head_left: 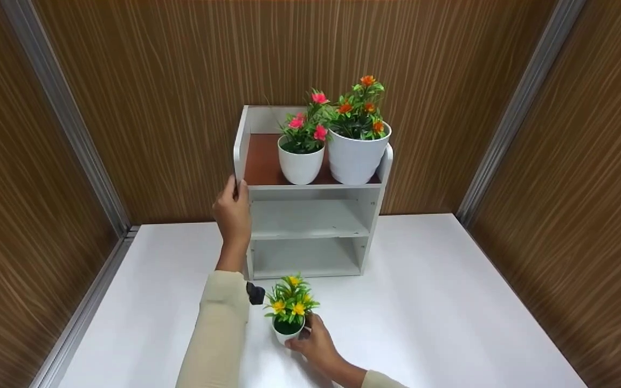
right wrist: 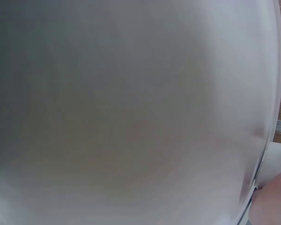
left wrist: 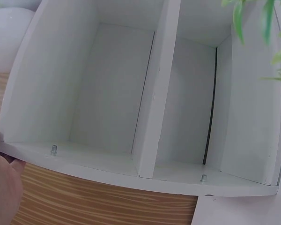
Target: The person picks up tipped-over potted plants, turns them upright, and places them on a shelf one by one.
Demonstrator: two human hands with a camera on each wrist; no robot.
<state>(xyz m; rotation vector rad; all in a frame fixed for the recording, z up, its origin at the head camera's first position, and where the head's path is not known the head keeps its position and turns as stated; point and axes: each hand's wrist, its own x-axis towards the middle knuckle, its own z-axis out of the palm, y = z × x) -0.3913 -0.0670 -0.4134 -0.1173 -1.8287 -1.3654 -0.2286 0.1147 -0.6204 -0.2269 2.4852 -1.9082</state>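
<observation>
My left hand (head_left: 233, 216) grips the left side panel of a white shelf unit (head_left: 310, 187), fingers behind its edge and thumb in front. In the left wrist view part of that hand (left wrist: 5, 190) shows at the panel edge, beside the shelf's bare compartments. Low in the head view, my right hand (head_left: 319, 344) holds a small white pot with yellow flowers (head_left: 291, 308) from its right side, thumb at the front. A blurred pale surface fills most of the right wrist view, with part of the hand (right wrist: 271, 201) at the lower right.
On the shelf's brown top stand a white pot with pink flowers (head_left: 301, 165) and a larger white pot with orange flowers (head_left: 356, 159). The unit rests on a white table (head_left: 423, 302), enclosed by wood-grain walls (head_left: 154, 108) with metal corner posts.
</observation>
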